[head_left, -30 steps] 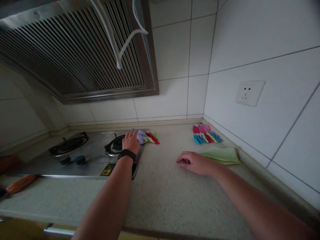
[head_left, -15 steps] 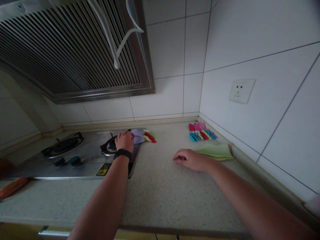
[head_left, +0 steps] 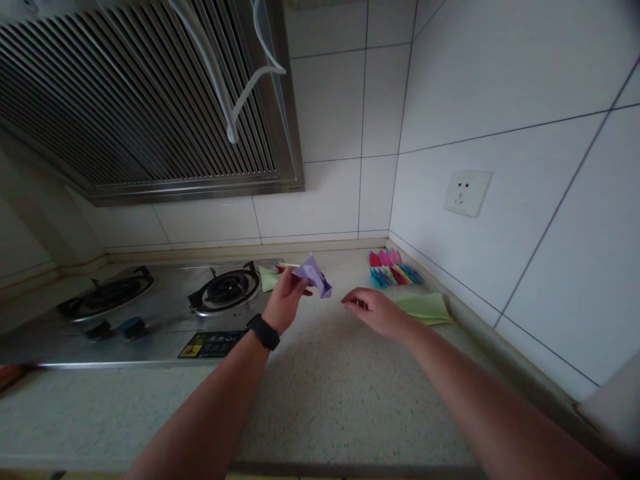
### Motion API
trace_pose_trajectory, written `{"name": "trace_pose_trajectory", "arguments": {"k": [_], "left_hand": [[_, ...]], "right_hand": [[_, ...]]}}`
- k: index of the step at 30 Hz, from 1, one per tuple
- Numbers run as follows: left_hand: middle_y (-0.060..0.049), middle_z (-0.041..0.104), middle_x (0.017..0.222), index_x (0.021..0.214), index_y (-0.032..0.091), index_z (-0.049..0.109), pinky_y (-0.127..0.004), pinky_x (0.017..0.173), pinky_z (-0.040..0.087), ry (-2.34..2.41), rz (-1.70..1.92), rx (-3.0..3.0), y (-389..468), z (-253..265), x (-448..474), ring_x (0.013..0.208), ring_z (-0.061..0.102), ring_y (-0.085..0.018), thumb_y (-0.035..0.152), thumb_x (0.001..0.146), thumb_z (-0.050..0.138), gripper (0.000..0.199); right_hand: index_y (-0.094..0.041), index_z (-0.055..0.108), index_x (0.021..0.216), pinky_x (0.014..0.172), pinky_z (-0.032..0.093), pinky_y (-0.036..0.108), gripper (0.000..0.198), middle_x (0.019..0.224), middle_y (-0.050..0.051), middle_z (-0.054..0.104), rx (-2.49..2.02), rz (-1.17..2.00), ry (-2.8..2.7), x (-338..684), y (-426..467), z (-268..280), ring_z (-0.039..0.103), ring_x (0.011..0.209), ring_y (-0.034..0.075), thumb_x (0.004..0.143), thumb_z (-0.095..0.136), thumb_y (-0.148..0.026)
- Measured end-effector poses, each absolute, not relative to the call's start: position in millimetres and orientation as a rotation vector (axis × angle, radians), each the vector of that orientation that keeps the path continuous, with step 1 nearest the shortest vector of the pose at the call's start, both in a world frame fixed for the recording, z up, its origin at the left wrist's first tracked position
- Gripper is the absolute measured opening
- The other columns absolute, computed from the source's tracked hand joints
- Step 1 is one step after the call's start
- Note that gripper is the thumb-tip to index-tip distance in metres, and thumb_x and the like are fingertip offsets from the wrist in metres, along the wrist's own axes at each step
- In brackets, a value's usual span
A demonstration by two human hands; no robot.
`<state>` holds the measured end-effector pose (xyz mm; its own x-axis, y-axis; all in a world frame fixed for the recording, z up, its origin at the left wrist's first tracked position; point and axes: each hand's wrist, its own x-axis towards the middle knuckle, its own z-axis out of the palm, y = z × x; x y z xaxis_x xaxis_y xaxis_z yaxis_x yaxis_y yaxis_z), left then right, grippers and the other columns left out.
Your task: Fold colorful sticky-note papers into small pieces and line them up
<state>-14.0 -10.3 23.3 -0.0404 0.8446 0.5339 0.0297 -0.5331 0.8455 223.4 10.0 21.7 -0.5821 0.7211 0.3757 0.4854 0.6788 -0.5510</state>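
My left hand [head_left: 291, 295], with a black watch on its wrist, pinches a piece of folded purple paper [head_left: 314, 276] above the counter. Behind its fingers, other folded papers [head_left: 270, 277] in green and red lie at the stove's right edge, partly hidden. My right hand [head_left: 373, 309] is held just right of the purple paper, apart from it, with fingers curled together and nothing visible in them. Beside that hand lies a light green sheet [head_left: 425, 307]. Farther back, two rows of small folded paper pieces [head_left: 393, 268] in pink, red, blue and yellow sit near the corner.
A steel gas stove [head_left: 165, 313] with two burners takes up the left of the speckled counter [head_left: 320, 393]. Above hangs a range hood [head_left: 200, 190] with a white cable [head_left: 231, 127] dangling from it. A socket [head_left: 469, 193] is on the right tiled wall.
My left hand has moved right, off the papers by the stove, carrying the purple paper. My right hand has stayed almost in place. The view has shifted slightly.
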Motion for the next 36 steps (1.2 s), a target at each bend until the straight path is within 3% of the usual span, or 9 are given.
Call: {"name": "trace_pose_trajectory", "arguments": {"k": [4,9,14,19,24,31,36], "left_hand": [[-0.006,0.06,0.101,0.103,0.018,0.052,-0.031,0.075,0.053,0.767,1.582,1.324,-16,15,-2,0.091,0.06,-0.017,0.032,0.083,0.061,0.027],[-0.011,0.061,0.111,0.115,0.018,0.051,-0.037,0.083,0.053,0.633,1.365,1.229,-18,8,4,0.098,0.062,-0.022,0.031,0.081,0.064,0.038],[-0.011,0.064,0.108,0.113,0.017,0.055,-0.037,0.082,0.053,0.639,1.311,1.225,-23,9,9,0.097,0.063,-0.024,0.031,0.078,0.067,0.04],[-0.007,0.067,0.099,0.103,0.018,0.061,-0.032,0.077,0.053,0.676,1.288,1.169,-25,10,12,0.092,0.064,-0.023,0.028,0.073,0.071,0.034],[-0.01,0.066,0.098,0.102,0.015,0.059,-0.034,0.074,0.054,0.675,1.255,1.015,-23,6,9,0.087,0.065,-0.022,0.026,0.076,0.069,0.03],[-0.01,0.062,0.102,0.101,0.015,0.057,-0.029,0.069,0.053,0.723,1.027,1.243,-29,8,5,0.086,0.063,-0.02,0.022,0.076,0.067,0.028],[-0.01,0.062,0.096,0.102,0.013,0.058,-0.024,0.057,0.05,0.868,0.97,1.466,-29,7,7,0.081,0.061,-0.018,0.036,0.076,0.068,0.036]], "right_hand": [[-0.018,0.056,0.098,0.066,0.043,0.027,0.025,0.088,0.005,0.064,-1.064,0.532,-2.099,225,16,21,0.056,0.069,0.014,0.089,0.05,-0.04],[-0.02,0.049,0.114,0.076,0.046,0.029,0.033,0.109,0.007,0.061,-0.981,0.791,-2.049,223,17,16,0.059,0.088,0.015,0.09,0.047,-0.043],[-0.018,0.057,0.106,0.073,0.046,0.028,0.03,0.093,0.005,0.064,-0.825,1.128,-2.123,220,13,12,0.059,0.081,0.015,0.088,0.052,-0.041],[-0.016,0.059,0.094,0.066,0.043,0.025,0.024,0.081,0.001,0.062,-0.772,1.26,-2.036,219,12,10,0.057,0.072,0.013,0.08,0.064,-0.035],[-0.016,0.055,0.078,0.06,0.043,0.024,0.024,0.071,-0.001,0.058,-0.745,1.273,-1.928,216,10,11,0.055,0.064,0.012,0.077,0.067,-0.037],[-0.016,0.059,0.084,0.061,0.046,0.025,0.022,0.077,0.002,0.063,-0.785,1.169,-1.914,218,12,10,0.058,0.066,0.013,0.08,0.063,-0.037],[-0.015,0.065,0.093,0.068,0.046,0.027,0.022,0.085,0.003,0.067,-0.771,1.14,-2.052,218,6,13,0.06,0.075,0.016,0.08,0.064,-0.033]]}}
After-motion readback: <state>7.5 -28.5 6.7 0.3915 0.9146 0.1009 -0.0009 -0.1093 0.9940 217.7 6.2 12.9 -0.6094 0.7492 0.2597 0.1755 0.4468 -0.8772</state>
